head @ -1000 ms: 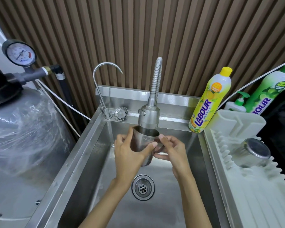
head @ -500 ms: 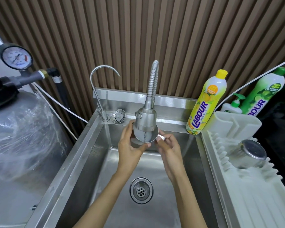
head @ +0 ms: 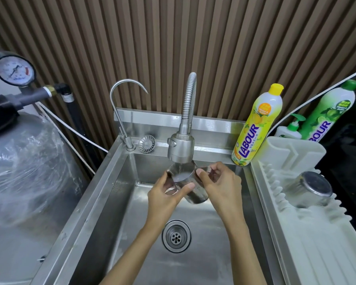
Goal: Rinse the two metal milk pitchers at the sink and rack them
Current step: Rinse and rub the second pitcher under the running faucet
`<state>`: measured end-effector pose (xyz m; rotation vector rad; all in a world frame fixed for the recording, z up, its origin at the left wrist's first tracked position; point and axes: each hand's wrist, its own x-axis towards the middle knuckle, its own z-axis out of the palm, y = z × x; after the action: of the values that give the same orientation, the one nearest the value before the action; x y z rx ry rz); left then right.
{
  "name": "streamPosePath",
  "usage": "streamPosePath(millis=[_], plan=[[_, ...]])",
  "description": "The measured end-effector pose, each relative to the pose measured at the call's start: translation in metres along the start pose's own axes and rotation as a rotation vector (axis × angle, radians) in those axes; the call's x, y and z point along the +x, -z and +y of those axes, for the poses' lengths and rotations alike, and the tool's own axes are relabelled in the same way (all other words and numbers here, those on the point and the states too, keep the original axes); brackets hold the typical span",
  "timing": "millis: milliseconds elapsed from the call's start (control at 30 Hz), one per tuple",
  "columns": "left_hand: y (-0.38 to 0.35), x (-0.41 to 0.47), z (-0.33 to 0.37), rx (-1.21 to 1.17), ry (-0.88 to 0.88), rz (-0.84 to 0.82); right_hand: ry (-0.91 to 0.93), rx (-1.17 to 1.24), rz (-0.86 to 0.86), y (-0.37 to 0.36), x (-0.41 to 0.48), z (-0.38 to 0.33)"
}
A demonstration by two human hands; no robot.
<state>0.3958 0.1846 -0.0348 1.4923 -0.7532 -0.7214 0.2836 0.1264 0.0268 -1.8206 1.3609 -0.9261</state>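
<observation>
A yellow-capped LABOUR bottle [head: 255, 128] is stood upright at back right, with a green-capped bottle [head: 329, 112] and a white pump bottle [head: 292, 129] further right. At left a pressure gauge [head: 13, 68] is mounted above a plastic-wrapped grey tank [head: 25, 171]; a round strainer [head: 146, 143] is propped beside a thin curved tap [head: 129, 143]

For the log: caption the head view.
Left hand and right hand hold a pitcher under the faucet; second pitcher racked.

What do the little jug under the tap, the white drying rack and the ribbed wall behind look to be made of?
The pitcher looks like stainless steel: grey, shiny, reflecting light like the sink. The drying rack seems moulded plastic: matt off-white, with rounded pegs and ribs. The wall is brown ribbed slats, wood or a wood-look panel; I cannot tell which.
</observation>
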Motion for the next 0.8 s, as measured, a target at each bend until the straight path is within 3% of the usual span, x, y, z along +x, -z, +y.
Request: streamPosePath(millis=[67, 200, 300, 367, 600, 800], plan=[[-0.002, 0.004, 0.006, -0.071, -0.031, -0.038, 0.041, 0.108, -0.004, 0.0, 0.0, -0.001], [0.0, 0.016, 0.012, -0.158, -0.149, -0.023, -0.012, 0.558, -0.113, -0.013, 0.002, 0.014], [0.005, 0.018, 0.016, 0.018, -0.299, 0.049, -0.152, 0.938, -0.207, -0.032, 0.002, 0.027], [0.008, 0.017, 0.021, 0.157, -0.353, 0.083, -0.23, 1.063, -0.248, -0.042, 0.002, 0.032], [0.009, 0.003, 0.024, 0.373, -0.227, 0.288, -0.285, 0.742, -0.245, -0.025, 0.0, 0.021], [0.005, 0.001, 0.013, 0.23, -0.056, 0.068, -0.102, 0.127, 0.004, -0.004, 0.003, 0.004]])
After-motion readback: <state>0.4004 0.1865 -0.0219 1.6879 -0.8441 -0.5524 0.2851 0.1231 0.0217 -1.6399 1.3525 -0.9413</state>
